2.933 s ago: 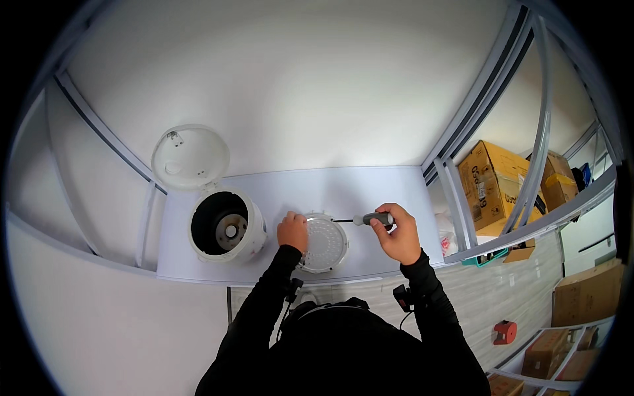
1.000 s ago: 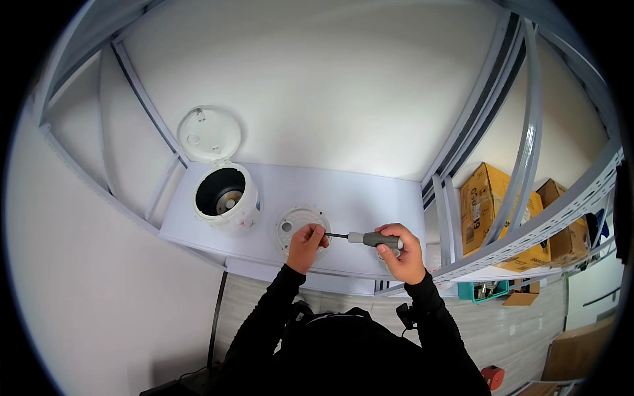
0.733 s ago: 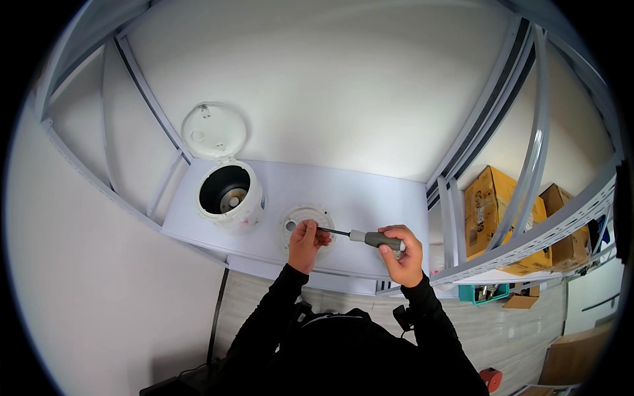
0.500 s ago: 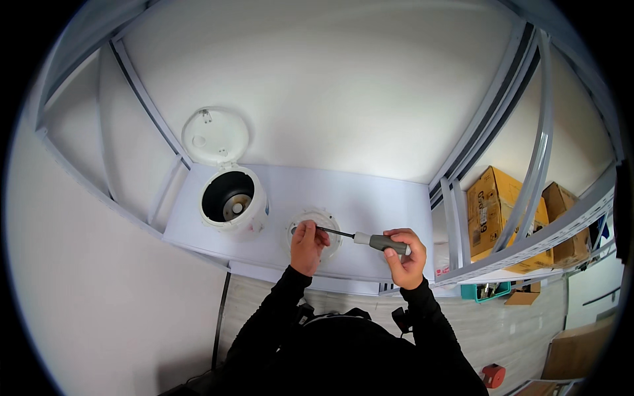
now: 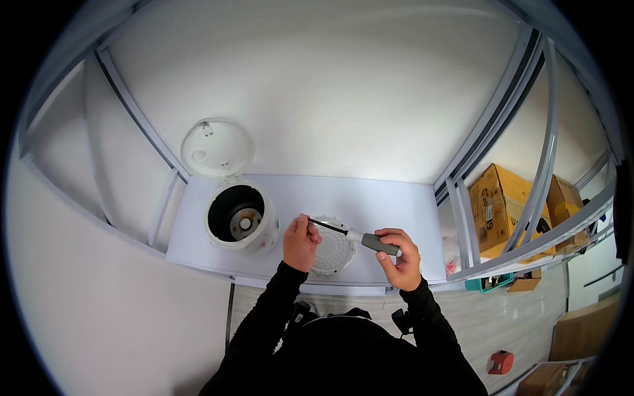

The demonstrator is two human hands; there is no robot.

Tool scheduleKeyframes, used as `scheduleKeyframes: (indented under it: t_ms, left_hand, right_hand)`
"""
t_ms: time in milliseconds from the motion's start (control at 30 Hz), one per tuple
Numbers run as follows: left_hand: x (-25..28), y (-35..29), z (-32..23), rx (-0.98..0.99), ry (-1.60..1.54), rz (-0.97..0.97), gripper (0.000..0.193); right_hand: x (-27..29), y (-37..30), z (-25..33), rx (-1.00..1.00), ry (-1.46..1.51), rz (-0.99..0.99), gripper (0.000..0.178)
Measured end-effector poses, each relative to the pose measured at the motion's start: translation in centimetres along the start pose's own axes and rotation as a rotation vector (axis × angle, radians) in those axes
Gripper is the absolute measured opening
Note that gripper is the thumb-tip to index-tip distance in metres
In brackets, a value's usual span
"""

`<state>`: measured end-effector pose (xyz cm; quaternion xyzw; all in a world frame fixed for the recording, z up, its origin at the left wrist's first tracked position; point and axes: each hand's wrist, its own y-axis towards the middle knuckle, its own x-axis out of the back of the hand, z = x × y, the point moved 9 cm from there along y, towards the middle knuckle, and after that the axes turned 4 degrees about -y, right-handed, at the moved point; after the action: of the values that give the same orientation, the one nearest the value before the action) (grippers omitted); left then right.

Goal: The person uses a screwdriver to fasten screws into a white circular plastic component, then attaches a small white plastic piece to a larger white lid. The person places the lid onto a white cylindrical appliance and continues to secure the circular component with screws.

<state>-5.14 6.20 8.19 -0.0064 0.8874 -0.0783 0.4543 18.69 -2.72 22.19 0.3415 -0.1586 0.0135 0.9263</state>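
Note:
A screwdriver (image 5: 380,244) with a grey and white handle lies across the space between my hands, above the bench. My right hand (image 5: 403,263) is closed around the handle, thumb below and fingers on top. At the end of the dark shaft, my left hand (image 5: 301,244) pinches the tip between thumb and fingers. Whether a small part sits there is too small to tell. Beneath the shaft, a round white plastic cover (image 5: 335,256) rests on the bench, partly hidden by my left hand. Left of it stands a white rice cooker (image 5: 261,231), its lid (image 5: 218,148) raised and its dark interior showing.
The white bench (image 5: 389,201) backs onto a pale wall, with frame posts at both sides. On the right, yellow-brown cardboard boxes (image 5: 492,204) stand behind the metal rails. A teal bin (image 5: 489,284) and a red object (image 5: 501,362) are lower right.
The view has shifted slightly, so the cooker and cover sit a little differently in the picture. The left hand has moved slightly left of the cover, which now shows more. Both hands keep their hold.

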Motion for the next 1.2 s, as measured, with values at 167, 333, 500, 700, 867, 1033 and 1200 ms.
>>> scheduleKeyframes:
  t_ms: [167, 333, 500, 700, 867, 1033, 1200]
  left_hand:
    - [0.8, 1.3, -0.5, 0.085, -0.064, -0.025, 0.023]
    - [1.0, 2.3, -0.3, 0.180, -0.111, 0.005, 0.021]
    - [0.4, 3.4, -0.9, 0.170, -0.090, 0.047, 0.021]
    - [2.5, 4.8, -0.1, 0.149, 0.085, 0.069, 0.020]
    - [5.2, 6.2, 1.9, 0.096, 0.700, 0.162, 0.033]
    - [3.8, 4.4, -0.1, -0.493, 1.528, 0.292, 0.053]
    - [7.0, 4.0, 1.7, -0.369, 1.785, 0.314, 0.063]
  right_hand:
    - [-2.1, 0.5, 0.3, -0.012, -0.045, 0.084, 0.025]
    - [-2.8, 0.7, 0.2, -0.014, -0.099, 0.052, 0.028]
    - [-3.2, -0.3, -3.1, -0.330, 0.017, -0.090, 0.030]
    - [-3.9, -1.7, -5.3, -0.526, 0.037, -0.118, 0.034]
    - [-2.7, -0.2, -4.2, -0.384, -0.137, -0.221, 0.037]
    - [-3.2, 2.5, -2.1, -0.369, -0.425, -0.141, 0.034]
    - [-7.4, 5.3, -1.5, -0.263, -0.600, 0.004, 0.032]
